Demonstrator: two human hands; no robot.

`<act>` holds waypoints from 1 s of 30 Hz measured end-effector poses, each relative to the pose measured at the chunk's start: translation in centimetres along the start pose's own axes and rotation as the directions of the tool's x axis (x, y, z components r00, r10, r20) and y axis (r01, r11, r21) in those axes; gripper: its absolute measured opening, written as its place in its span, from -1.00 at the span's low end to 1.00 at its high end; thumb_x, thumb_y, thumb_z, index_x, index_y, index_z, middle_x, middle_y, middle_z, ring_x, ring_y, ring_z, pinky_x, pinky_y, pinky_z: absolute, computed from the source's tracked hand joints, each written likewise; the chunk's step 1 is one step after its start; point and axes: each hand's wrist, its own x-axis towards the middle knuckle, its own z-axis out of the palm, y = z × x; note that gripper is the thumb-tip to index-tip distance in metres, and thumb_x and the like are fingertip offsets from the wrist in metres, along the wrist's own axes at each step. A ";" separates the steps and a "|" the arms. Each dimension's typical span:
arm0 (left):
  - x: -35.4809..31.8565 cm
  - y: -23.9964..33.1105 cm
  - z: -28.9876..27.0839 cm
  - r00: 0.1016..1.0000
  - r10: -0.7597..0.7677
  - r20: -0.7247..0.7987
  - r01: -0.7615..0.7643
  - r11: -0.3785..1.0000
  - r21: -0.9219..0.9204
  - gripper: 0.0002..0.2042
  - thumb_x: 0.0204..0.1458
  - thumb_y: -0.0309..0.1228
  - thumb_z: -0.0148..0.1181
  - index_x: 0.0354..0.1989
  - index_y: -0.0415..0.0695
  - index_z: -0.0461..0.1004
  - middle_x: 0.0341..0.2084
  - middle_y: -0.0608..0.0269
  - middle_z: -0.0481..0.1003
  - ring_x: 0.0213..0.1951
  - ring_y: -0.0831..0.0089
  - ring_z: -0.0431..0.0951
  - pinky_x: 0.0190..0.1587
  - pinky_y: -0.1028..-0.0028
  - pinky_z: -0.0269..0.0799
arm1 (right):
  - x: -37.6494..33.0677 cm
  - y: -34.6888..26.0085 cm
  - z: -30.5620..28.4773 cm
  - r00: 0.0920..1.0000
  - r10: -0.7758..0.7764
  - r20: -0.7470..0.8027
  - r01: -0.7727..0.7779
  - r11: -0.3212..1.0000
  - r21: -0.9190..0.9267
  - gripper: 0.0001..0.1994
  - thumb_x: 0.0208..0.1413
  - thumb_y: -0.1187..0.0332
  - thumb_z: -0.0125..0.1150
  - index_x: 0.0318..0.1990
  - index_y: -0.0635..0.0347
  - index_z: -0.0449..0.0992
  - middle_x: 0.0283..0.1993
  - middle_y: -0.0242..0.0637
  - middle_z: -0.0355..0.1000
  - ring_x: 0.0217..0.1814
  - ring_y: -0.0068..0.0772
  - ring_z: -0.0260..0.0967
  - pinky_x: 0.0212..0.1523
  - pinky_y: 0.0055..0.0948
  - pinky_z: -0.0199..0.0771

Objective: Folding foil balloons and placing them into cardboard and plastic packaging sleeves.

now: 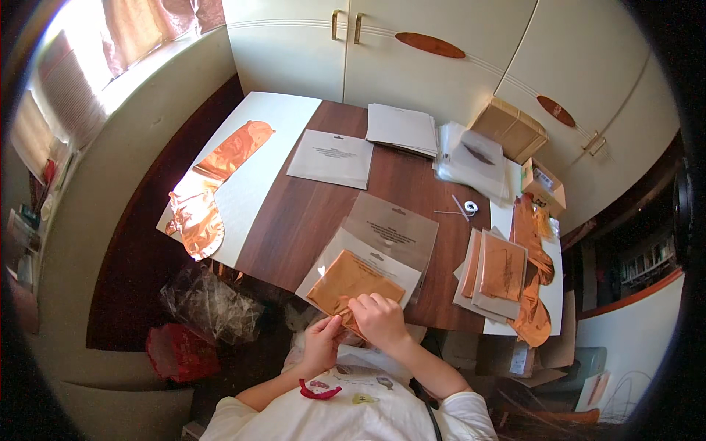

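At the table's near edge a folded copper-coloured foil sheet, perhaps a foil balloon, lies on a white card with a hang hole. My left hand pinches the foil's near corner between thumb and fingers. Beside it, my right hand has its fingers curled on the foil's lower edge, also gripping it. Under the card sits a clear plastic sleeve with printing, partly covered. What lies beneath my fingers is hidden.
Flat copper foil shapes lie on the left, more foil on the right. Packed foil pieces are stacked nearby. Cards, clear sleeves, cardboard boxes and a small white roll stand farther back.
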 end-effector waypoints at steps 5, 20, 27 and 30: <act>0.7 -0.7 -0.9 1.000 0.005 0.010 -0.005 0.999 -0.044 -0.89 0.15 -0.41 0.04 -0.35 -0.14 0.45 -0.43 0.34 0.48 -0.40 0.54 0.46 -0.34 0.52 0.45 | 0.1 -0.3 -1.5 0.999 0.029 -0.022 -0.025 0.987 0.162 -0.73 -0.19 0.20 0.26 -0.32 0.04 0.40 -0.32 -0.42 0.30 -0.20 -0.41 0.29 -0.26 -0.36 0.33; 1.5 -1.7 -1.8 0.990 0.027 0.136 -0.016 0.997 -0.081 -0.78 0.17 -0.40 -0.02 -0.18 -0.33 0.43 -0.25 0.12 0.50 -0.19 0.39 0.51 -0.07 0.44 0.42 | -0.9 -0.1 -0.1 0.999 0.023 -0.032 -0.022 0.999 0.022 -0.78 -0.21 0.30 0.25 -0.34 0.05 0.45 -0.26 -0.45 0.35 -0.15 -0.43 0.31 -0.13 -0.37 0.32; 1.5 -1.7 -1.3 0.995 0.069 0.075 -0.075 0.993 0.087 -0.76 0.05 -0.60 0.07 -0.09 -0.39 0.40 -0.23 0.08 0.49 -0.21 0.42 0.51 -0.09 0.51 0.45 | -1.2 0.3 -0.3 1.000 0.004 0.007 -0.004 1.000 0.009 -0.78 -0.20 0.27 0.25 -0.34 0.04 0.44 -0.28 -0.47 0.35 -0.16 -0.46 0.32 -0.14 -0.37 0.31; 1.6 -1.6 -1.2 0.992 0.082 0.091 -0.093 0.988 0.122 -0.77 0.05 -0.60 0.08 -0.10 -0.38 0.41 -0.26 0.11 0.50 -0.22 0.44 0.51 -0.10 0.53 0.44 | -1.4 0.5 -0.3 0.998 0.021 -0.062 -0.024 0.999 -0.035 -0.78 -0.18 0.26 0.26 -0.34 0.04 0.45 -0.27 -0.48 0.36 -0.16 -0.47 0.32 -0.15 -0.36 0.31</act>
